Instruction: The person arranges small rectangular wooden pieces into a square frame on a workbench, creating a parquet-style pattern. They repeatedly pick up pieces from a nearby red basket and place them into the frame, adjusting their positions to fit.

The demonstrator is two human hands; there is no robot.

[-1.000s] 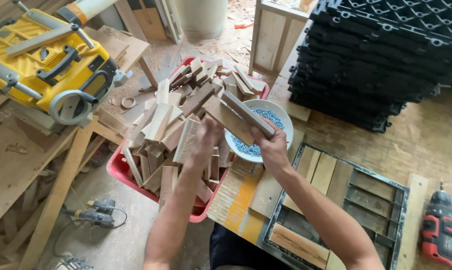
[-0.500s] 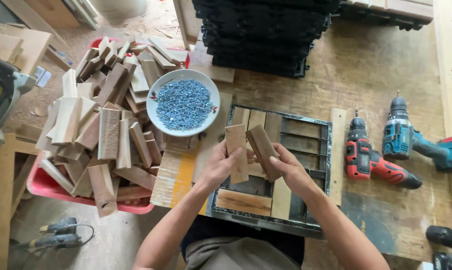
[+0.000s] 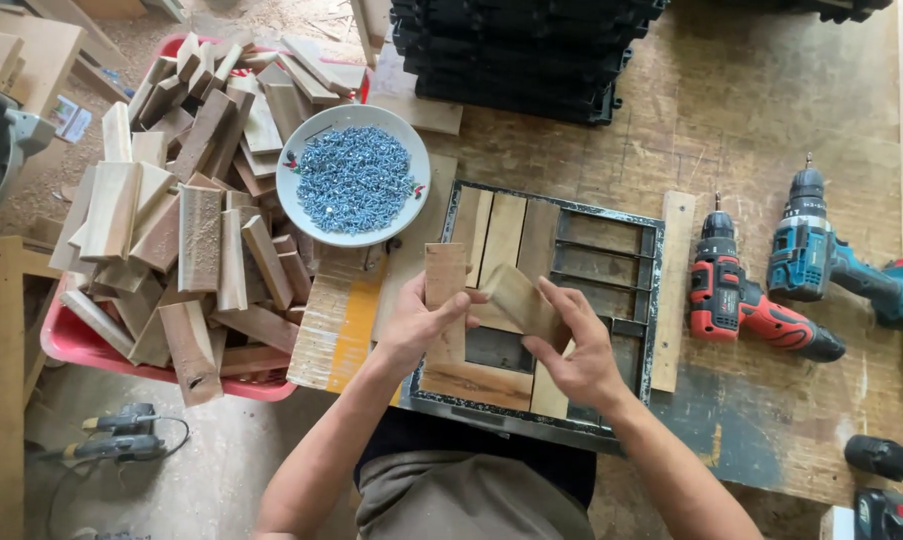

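The left hand [image 3: 424, 322] is gripping a short, flat wooden block [image 3: 445, 290] upright between thumb and fingers, while the right hand [image 3: 575, 348] is pinching a second wooden piece [image 3: 517, 298] at a tilt; both pieces are hanging just above the black metal frame [image 3: 655, 300] lying on the tabletop [image 3: 772, 90]. The work is judged partly complete: several pale planks [image 3: 500, 236] are already sitting in the frame's left side, while the barred right-hand openings are showing bare. Rough-sawn offcuts are filling the red crate [image 3: 77, 342], and blue-grey screws are heaping in the white bowl [image 3: 294, 214].
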